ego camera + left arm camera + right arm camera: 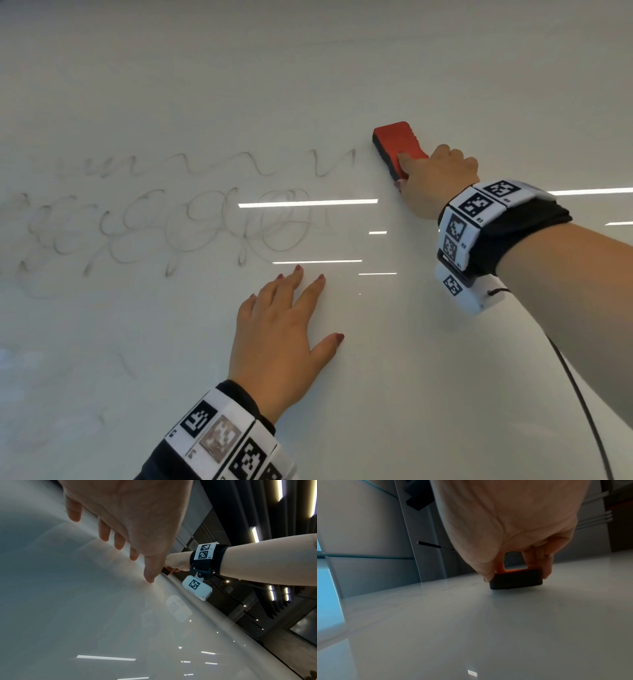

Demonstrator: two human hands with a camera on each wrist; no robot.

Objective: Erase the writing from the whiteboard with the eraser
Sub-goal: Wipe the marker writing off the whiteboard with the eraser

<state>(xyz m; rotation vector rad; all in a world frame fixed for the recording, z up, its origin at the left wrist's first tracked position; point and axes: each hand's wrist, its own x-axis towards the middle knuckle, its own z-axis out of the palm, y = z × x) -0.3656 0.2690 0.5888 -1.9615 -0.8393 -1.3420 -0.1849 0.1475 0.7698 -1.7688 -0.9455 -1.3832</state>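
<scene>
A white whiteboard (411,85) fills the head view. Faint grey looping writing (171,226) runs across its left half, with a row of smaller strokes (212,162) above. My right hand (435,181) grips a red eraser (399,142) with a black felt base and holds it against the board just right of the upper strokes. In the right wrist view the eraser (516,580) sits flat on the board between thumb and fingers. My left hand (284,332) lies flat on the board below the writing, fingers spread and straight; the left wrist view shows its fingers (104,532) touching the surface.
Ceiling lights reflect as bright bars (308,203) on the glossy board. A black cable (579,394) hangs from the right wrist camera. Beyond the board's edge, the right wrist view shows grey wall panels (368,534).
</scene>
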